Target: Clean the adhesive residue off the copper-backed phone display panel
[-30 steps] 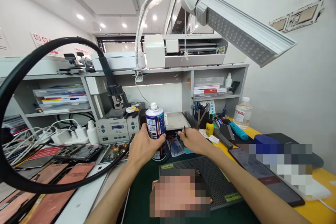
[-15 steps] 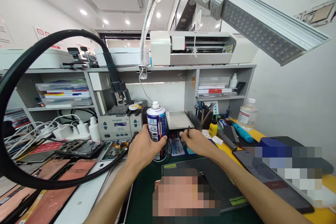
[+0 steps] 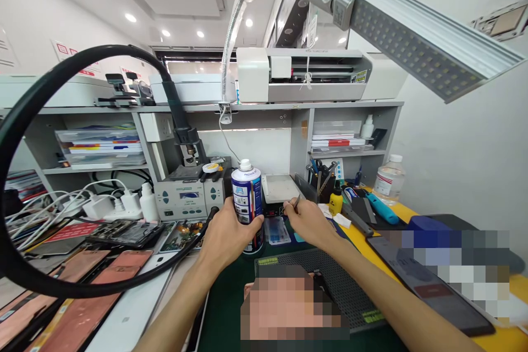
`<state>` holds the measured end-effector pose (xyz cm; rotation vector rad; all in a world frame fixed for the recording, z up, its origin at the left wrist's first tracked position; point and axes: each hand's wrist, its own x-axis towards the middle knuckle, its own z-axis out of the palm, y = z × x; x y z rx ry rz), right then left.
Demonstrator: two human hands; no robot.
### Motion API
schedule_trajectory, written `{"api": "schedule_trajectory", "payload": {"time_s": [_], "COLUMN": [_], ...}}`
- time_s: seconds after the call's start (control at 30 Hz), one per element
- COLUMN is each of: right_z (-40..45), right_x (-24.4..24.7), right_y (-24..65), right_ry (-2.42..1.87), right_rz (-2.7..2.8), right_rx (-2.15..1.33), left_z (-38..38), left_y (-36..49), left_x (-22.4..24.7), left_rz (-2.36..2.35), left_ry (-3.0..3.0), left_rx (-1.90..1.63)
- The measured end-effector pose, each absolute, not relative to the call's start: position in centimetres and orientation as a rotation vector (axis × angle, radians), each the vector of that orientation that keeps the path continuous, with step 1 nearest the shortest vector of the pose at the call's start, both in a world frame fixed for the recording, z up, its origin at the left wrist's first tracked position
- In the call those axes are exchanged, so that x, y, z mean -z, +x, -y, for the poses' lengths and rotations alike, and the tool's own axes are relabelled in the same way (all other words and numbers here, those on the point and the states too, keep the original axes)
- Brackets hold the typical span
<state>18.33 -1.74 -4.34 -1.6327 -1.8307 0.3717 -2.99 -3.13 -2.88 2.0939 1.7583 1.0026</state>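
Note:
Upright on the bench is a blue and white spray can with a white cap. My left hand is wrapped around its lower half, thumb at the front. My right hand is closed in a pinch on a thin dark tool, its short tip showing above the fingers; its kind I cannot make out. That hand is at the front panel of a small hot plate with a pale flat top. Below lies a small clear packet. A dark perforated mat is nearer me.
A grey soldering station and its looping black cable stand left, beside disassembled phones. At right are a yellow bottle, a tool holder, a clear bottle and a dark phone. An LED lamp hangs overhead.
My right hand has shifted slightly, and the tool's tip leans a little differently. My left hand keeps its hold on the spray can. The whole view has moved marginally.

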Motion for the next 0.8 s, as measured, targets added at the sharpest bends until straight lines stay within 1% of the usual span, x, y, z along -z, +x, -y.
{"api": "schedule_trajectory", "payload": {"time_s": [0.13, 0.27, 0.37, 0.5, 0.8], "right_z": [1.5, 0.5, -0.2, -0.3, 0.0], "right_x": [4.4, 5.7, 6.7, 6.7, 5.5], "right_y": [17.8, 16.3, 15.5, 15.5, 16.4], "right_ry": [-1.581, -1.519, -1.493, -1.47, -1.453], "right_rz": [1.788, 1.767, 1.726, 1.643, 1.405], "right_rx": [-0.56, -0.808, -0.916, -0.957, -0.904], "left_z": [3.1, 3.1, 3.3, 3.3, 3.5], "left_y": [-2.8, -2.8, -2.8, -2.8, -2.6], "left_x": [3.0, 2.9, 2.7, 2.4, 2.5], "left_rz": [-1.74, -1.752, -1.776, -1.81, -1.839], "left_ry": [2.085, 2.077, 2.073, 2.06, 2.065], "left_rx": [-1.02, -1.017, -0.994, -0.962, -0.936]}}
